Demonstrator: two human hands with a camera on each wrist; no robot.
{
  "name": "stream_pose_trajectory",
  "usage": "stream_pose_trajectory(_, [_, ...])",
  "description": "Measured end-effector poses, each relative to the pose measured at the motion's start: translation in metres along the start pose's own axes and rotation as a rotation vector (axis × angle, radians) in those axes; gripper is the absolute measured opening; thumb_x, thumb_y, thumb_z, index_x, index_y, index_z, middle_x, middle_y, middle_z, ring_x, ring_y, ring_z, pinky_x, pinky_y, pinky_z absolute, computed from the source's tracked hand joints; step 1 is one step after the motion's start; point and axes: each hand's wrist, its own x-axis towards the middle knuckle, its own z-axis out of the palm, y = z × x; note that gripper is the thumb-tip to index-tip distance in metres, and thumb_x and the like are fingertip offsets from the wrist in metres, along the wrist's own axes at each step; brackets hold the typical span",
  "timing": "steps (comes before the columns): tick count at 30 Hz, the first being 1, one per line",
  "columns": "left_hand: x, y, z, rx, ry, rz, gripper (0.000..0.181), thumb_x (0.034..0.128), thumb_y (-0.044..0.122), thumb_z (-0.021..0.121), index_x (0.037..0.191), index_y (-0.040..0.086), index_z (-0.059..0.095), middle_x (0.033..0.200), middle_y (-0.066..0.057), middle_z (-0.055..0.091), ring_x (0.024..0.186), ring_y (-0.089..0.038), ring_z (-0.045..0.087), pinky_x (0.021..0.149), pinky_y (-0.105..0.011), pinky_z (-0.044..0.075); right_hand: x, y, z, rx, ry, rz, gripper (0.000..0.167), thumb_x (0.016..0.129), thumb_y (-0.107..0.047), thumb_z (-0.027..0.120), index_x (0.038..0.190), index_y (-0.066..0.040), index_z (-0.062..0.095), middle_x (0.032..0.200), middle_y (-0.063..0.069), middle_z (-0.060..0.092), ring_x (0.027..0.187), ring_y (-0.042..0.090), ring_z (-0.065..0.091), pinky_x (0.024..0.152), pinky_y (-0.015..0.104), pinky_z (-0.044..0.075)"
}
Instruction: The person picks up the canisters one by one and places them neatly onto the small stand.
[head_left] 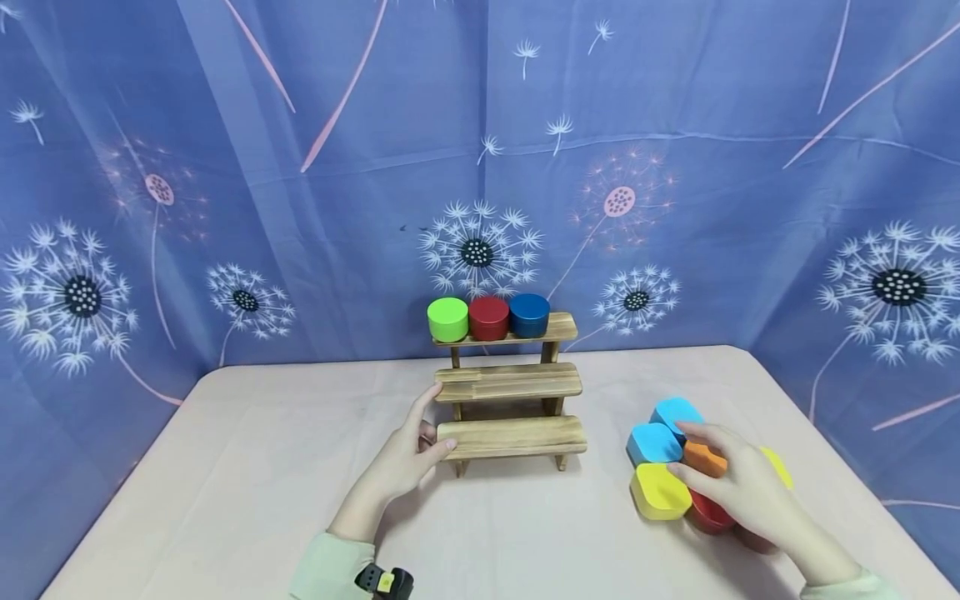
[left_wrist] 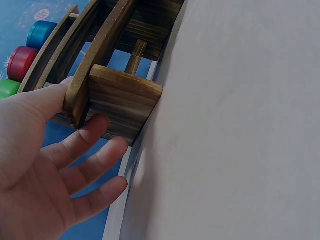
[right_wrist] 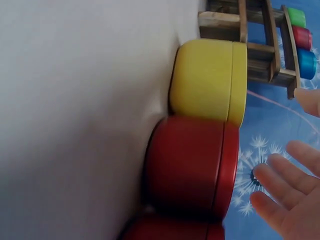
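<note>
A three-step wooden stand (head_left: 510, 437) holds a green tin (head_left: 447, 320), a red tin (head_left: 489, 318) and a blue tin (head_left: 529, 316) in a row on its top step. My left hand (head_left: 401, 458) touches the stand's left end, thumb on the lowest step, other fingers spread in the left wrist view. Over a cluster of tins at the right hovers my right hand (head_left: 750, 483), fingers apart and holding nothing. Beneath and beside it are light blue tins (head_left: 655, 443), a yellow tin (head_left: 661, 492), an orange tin (head_left: 703, 457) and a red tin (head_left: 708, 512).
Another yellow tin (head_left: 777, 467) shows past my right hand, and a dark red one (head_left: 755, 540) lies partly under it. A blue dandelion-print cloth (head_left: 360, 250) hangs behind and at both sides of the pale table (head_left: 247, 467).
</note>
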Motion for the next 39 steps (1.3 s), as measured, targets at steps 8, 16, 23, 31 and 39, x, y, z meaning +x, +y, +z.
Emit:
stream_pose_trajectory(8, [-0.001,0.003,0.000,-0.004,0.001,-0.006,0.081,0.0896,0.019,0.066,0.150,0.039,0.014,0.085,-0.005,0.054,0.072,-0.013,0.052,0.066,-0.024,0.045,-0.010,0.018,-0.009,-0.019,-0.045,-0.037,0.054,0.073,-0.028,0.081,0.120,-0.009,0.062,0.113,0.012,0.064,0.102,-0.011,0.044,0.080,0.001,0.030])
stream_pose_trajectory(16, [-0.001,0.003,0.000,-0.001,-0.002,-0.009,0.082,0.0899,0.019,0.065,0.150,0.040,0.014,0.086,-0.004,0.054,0.072,-0.013,0.052,0.065,-0.024,0.045,-0.022,0.032,-0.011,-0.050,-0.064,-0.075,0.052,0.064,-0.024,0.087,0.107,-0.004,0.066,0.103,0.009,0.065,0.093,-0.015,0.043,0.075,0.000,0.032])
stream_pose_trajectory(23, [-0.001,0.004,0.000,-0.008,-0.002,-0.006,0.082,0.0900,0.019,0.065,0.150,0.040,0.013,0.085,-0.004,0.054,0.071,-0.013,0.051,0.064,-0.025,0.045,-0.028,0.036,-0.014,-0.056,-0.142,0.003,0.050,0.065,-0.027,0.086,0.104,-0.003,0.068,0.091,-0.002,0.064,0.076,-0.005,0.053,0.066,0.018,0.049])
stream_pose_trajectory(31, [-0.001,0.005,0.000,-0.010,0.004,-0.014,0.082,0.0900,0.019,0.065,0.149,0.041,0.014,0.086,-0.004,0.055,0.072,-0.014,0.051,0.065,-0.026,0.045,-0.029,0.035,-0.018,-0.105,-0.223,0.072,0.054,0.066,-0.040,0.084,0.103,-0.005,0.067,0.091,-0.003,0.065,0.077,-0.005,0.054,0.067,0.022,0.049])
stream_pose_trajectory(39, [-0.001,0.004,0.001,-0.006,0.009,-0.015,0.081,0.0898,0.018,0.065,0.149,0.040,0.015,0.085,-0.004,0.055,0.072,-0.013,0.051,0.065,-0.025,0.045,-0.030,0.033,-0.014,-0.150,-0.256,0.097,0.061,0.064,-0.050,0.082,0.105,-0.008,0.065,0.092,-0.005,0.064,0.077,-0.003,0.052,0.065,0.023,0.048])
